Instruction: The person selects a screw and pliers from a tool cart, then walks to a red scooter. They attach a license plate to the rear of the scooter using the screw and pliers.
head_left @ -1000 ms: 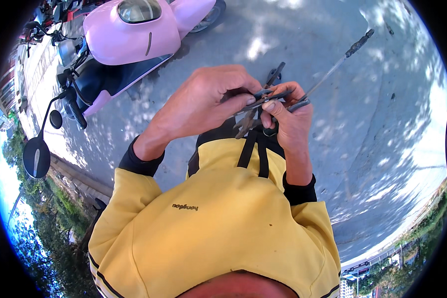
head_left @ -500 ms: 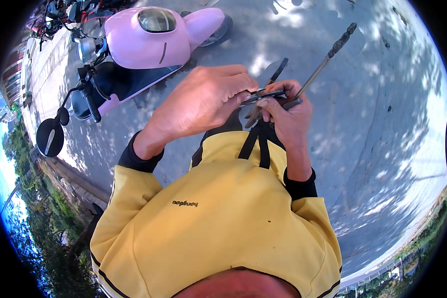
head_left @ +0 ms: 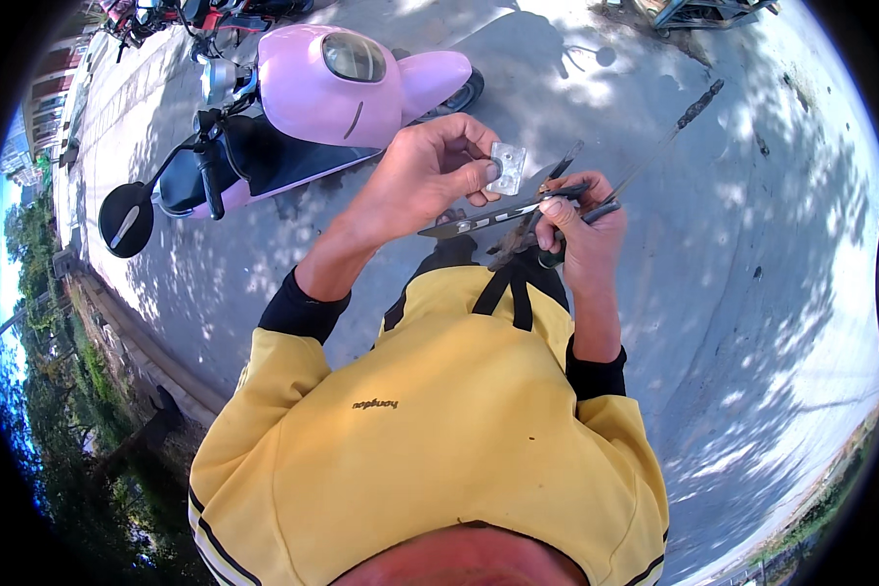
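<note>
My left hand (head_left: 422, 176) pinches a small, clear square packet (head_left: 507, 168) between thumb and fingers; what is in it is too small to tell. Close beside it, my right hand (head_left: 586, 223) is closed round a bundle of slim tools. Among them is a dark, pointed flat strip (head_left: 474, 221) with light marks along it, reaching left below the packet. A long thin rod (head_left: 654, 159) with a dark, lumpy end slants up to the right from the same hand. Other dark tool ends stick out around my fingers, partly hidden by them.
A pink scooter (head_left: 332, 93) with a black seat and round mirror (head_left: 126, 217) stands at the left. More two-wheelers (head_left: 210, 15) are behind it. A metal frame (head_left: 708, 10) lies at the far right on grey pavement (head_left: 742, 322). Greenery borders the left side.
My left hand has drawn away from the tools and now shows the clear packet. The flat strip now points left from my right hand. The whole view has shifted slightly.
</note>
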`<state>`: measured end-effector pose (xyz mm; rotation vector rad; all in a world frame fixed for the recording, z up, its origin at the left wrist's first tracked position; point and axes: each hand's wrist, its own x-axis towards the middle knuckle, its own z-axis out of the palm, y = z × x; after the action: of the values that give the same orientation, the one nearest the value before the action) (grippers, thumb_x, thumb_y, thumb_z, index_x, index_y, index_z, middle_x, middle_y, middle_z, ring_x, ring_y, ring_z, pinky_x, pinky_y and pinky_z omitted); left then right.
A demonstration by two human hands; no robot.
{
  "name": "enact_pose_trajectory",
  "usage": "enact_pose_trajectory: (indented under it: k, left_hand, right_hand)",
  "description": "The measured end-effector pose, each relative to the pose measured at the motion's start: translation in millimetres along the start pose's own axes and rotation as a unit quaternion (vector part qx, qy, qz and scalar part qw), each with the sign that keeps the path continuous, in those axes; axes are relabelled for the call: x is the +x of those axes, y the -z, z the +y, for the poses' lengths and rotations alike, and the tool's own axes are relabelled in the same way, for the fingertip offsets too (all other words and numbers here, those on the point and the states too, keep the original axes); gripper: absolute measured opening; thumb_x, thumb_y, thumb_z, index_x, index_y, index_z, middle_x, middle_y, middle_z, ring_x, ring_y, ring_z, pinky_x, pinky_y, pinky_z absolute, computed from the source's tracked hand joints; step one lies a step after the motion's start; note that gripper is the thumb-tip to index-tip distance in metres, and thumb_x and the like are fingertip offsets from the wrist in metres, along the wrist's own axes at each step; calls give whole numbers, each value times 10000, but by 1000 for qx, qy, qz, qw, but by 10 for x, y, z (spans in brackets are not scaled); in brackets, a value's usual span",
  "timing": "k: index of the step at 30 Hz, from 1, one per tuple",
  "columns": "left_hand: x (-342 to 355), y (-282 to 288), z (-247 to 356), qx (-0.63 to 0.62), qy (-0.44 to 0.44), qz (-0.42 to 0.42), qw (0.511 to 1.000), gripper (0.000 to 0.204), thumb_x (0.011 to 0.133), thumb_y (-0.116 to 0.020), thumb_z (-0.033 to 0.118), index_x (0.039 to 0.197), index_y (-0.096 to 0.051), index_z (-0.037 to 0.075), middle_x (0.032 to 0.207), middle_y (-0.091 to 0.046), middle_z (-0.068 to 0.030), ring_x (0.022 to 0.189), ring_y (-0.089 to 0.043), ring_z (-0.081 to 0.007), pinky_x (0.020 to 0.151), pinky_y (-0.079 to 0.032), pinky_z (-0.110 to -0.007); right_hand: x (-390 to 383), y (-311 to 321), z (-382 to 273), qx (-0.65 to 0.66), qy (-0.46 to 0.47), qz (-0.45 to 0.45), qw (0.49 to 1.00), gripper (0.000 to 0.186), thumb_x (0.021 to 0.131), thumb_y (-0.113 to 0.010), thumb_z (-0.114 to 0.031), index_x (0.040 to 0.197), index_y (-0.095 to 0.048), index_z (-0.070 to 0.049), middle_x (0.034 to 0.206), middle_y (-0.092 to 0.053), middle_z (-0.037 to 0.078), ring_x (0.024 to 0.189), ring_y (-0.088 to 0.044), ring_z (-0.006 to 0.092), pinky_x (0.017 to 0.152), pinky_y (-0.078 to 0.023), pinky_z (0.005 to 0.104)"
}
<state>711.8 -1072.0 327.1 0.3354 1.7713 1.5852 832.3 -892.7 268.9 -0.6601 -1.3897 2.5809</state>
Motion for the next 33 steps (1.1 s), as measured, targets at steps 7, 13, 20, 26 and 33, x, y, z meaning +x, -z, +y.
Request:
enact_pose_trajectory:
  k: [7,13,20,26,33]
  left_hand:
    - [-55,-45,32,-36,-71,8,997,152,945,-598,-56,1078,-571,14,938,-659,-51,788,-657,-107,678,-544,-256]
    - [-132,-154,-1,7,-102,78,992,107,961,-576,-25,1038,-540,39,894,-662,-45,786,-658,-96,667,-522,-246]
    - [-12,-134,-378,-51,-64,113,990,118,965,-634,74,1049,-551,63,883,-659,-23,743,-649,-104,647,-488,-245]
    - [-8,-41,-1160,-88,47,202,974,206,944,-689,122,1118,-597,59,850,-652,5,709,-625,-83,589,-455,-236]
    - [-93,41,-2318,-189,202,339,899,207,916,-716,147,1095,-641,75,836,-659,17,663,-595,-83,569,-448,-234]
  right_hand:
    - [-47,87,-108,-11,22,-16,1000,220,852,-771,-38,954,-578,-6,784,-658,91,508,-581,115,422,-381,210]
    - [-111,318,-149,5,37,1,999,218,863,-766,-64,952,-573,-15,790,-632,89,487,-563,133,403,-373,229]
    - [-154,831,-290,10,74,57,996,220,893,-763,-161,927,-581,-42,750,-604,64,459,-523,142,381,-332,246]
    - [-121,1276,-533,5,73,121,990,146,946,-702,-146,918,-587,-60,697,-545,20,464,-512,122,373,-318,239]
    - [-53,1737,-749,33,108,167,980,183,945,-703,-158,979,-562,-46,721,-582,56,459,-512,137,378,-351,244]
